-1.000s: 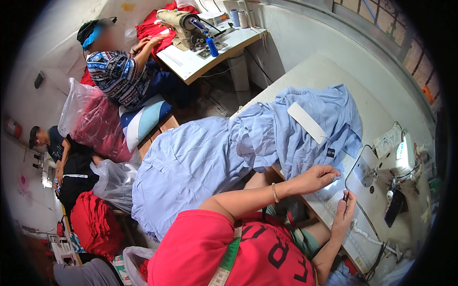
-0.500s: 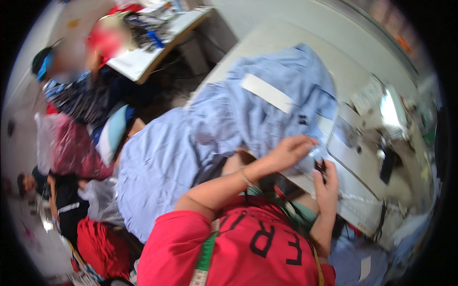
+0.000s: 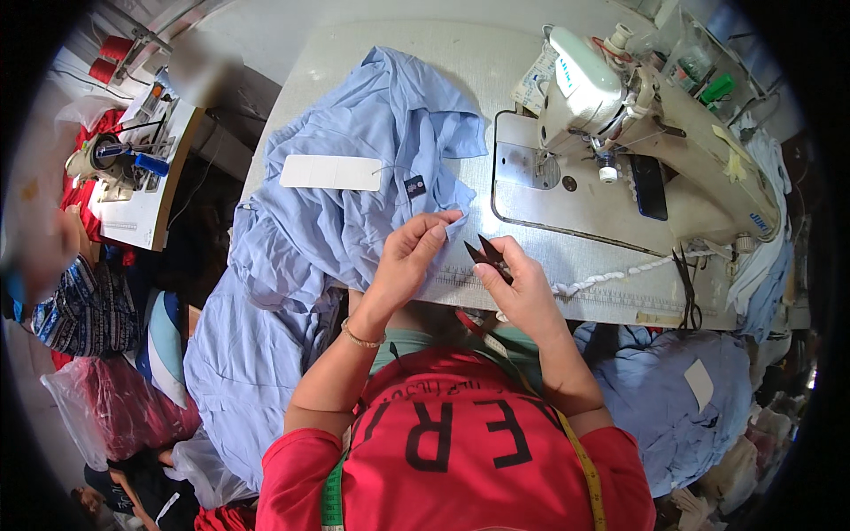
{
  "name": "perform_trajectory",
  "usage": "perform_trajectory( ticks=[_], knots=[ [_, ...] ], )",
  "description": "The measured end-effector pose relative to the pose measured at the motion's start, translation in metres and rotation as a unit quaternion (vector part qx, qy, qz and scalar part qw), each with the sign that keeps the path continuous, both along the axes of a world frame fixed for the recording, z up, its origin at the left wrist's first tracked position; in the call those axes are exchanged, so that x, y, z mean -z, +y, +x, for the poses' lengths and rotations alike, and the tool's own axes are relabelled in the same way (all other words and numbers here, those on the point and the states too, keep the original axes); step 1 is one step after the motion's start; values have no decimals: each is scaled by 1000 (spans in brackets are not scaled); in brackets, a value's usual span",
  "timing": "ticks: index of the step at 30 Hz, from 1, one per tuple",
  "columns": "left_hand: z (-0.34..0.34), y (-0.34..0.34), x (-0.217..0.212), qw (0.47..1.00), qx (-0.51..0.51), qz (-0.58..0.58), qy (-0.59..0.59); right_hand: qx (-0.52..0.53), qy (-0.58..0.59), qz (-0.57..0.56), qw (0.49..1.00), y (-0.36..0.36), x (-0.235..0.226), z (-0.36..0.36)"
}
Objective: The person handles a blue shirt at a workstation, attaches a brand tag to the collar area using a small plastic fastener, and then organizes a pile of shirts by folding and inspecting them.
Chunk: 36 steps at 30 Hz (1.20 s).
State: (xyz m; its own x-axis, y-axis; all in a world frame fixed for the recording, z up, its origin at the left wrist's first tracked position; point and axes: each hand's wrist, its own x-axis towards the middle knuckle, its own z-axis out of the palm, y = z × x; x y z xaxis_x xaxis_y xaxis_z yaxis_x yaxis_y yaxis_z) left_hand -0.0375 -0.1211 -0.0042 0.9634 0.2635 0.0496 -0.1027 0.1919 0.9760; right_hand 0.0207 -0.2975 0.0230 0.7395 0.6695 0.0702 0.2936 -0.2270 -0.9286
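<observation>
Between thumb and fingers, my left hand [image 3: 409, 257] pinches the edge of a light blue garment [image 3: 354, 115] spread over the table. Black thread snips [image 3: 489, 257] sit in my right hand [image 3: 522, 288], their two pointed blades apart and aimed toward the pinched cloth without touching it. A white paper tag [image 3: 332, 173] lies on the garment, and a small dark label [image 3: 414, 187] shows beside it. The garment's lower part [image 3: 252, 354] hangs over the table's left front edge.
To the right stands a sewing machine [image 3: 611, 97] with a phone [image 3: 649, 188] on its bed. Black scissors [image 3: 688, 288] hang at the table's front edge, near a twisted white cord [image 3: 611, 276]. More blue cloth [image 3: 664, 398] is piled at right. People sit at the left.
My view has swung right and levelled, bringing the sewing machine fully into sight. My left hand still pinches the cloth; my right hand keeps the snips, now clearly seen with blades apart.
</observation>
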Motion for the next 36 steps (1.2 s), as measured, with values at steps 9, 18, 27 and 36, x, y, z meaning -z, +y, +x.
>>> perform_trajectory(
  ticks=[9, 18, 27, 36],
  knots=[
    [-1, 2, 1, 1000, 3, -11, -1, -9, -19, 0, 1000, 13, 4, 0],
    [-1, 1, 1, 1000, 8, -11, 2, 0, -22, 8, 1000, 16, 4, 0],
    [-1, 2, 2, 1000, 9, 3, 10, 11, -31, 10, 999, 16, 7, -1],
    [0, 2, 3, 1000, 14, 5, 9, 43, -113, -19, 992, 18, 5, -6]
  ],
)
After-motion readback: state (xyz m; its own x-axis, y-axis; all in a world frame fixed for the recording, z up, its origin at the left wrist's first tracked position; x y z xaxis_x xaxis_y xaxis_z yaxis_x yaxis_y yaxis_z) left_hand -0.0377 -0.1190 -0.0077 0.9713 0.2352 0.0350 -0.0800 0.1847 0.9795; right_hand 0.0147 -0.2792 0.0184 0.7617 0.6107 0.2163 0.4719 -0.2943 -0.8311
